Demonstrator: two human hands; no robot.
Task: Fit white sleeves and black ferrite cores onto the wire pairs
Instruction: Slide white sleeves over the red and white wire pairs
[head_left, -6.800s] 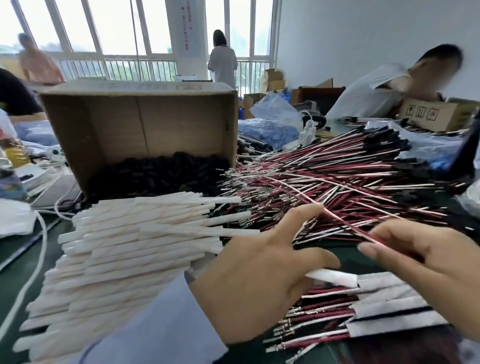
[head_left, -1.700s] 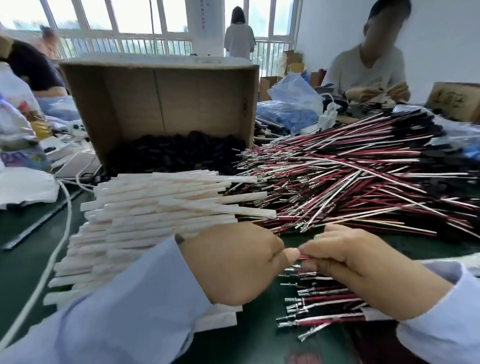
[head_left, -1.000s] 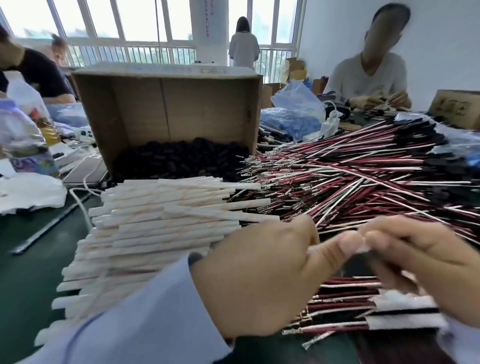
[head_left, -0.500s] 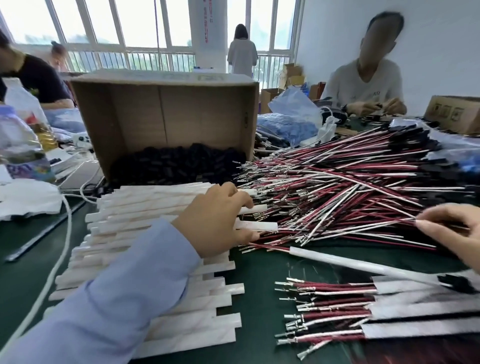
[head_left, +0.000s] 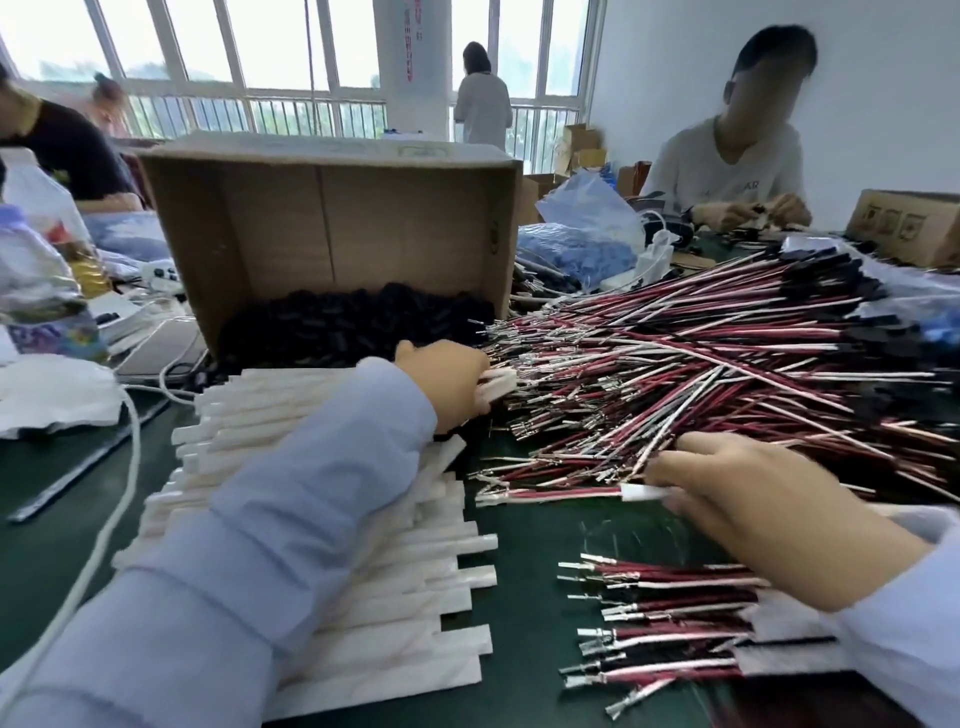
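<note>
My left hand (head_left: 447, 384) reaches over the pile of white sleeves (head_left: 353, 582) and pinches the end of a white sleeve (head_left: 498, 383) at the pile's far edge. My right hand (head_left: 753, 499) holds a sleeved wire pair (head_left: 550, 493) low over the green table; only the sleeve's left end shows at my fingertips, with red and white wires sticking out to the left. Black ferrite cores (head_left: 353, 322) fill the bottom of an open cardboard box (head_left: 332, 223) behind the sleeves. A big heap of loose red and white wire pairs (head_left: 701, 374) lies to the right.
Several sleeved wire pairs (head_left: 675, 623) lie in a row at the lower right. A white cable (head_left: 130, 467) runs along the left. Bottles (head_left: 36, 291) and bags crowd the far left. Another person (head_left: 727, 176) works across the table, beside a small carton (head_left: 904, 223).
My left hand moved forward to the far end of the sleeve pile and closed on a sleeve. My right hand came in from the right and now grips the sleeved wire pair near its left end.
</note>
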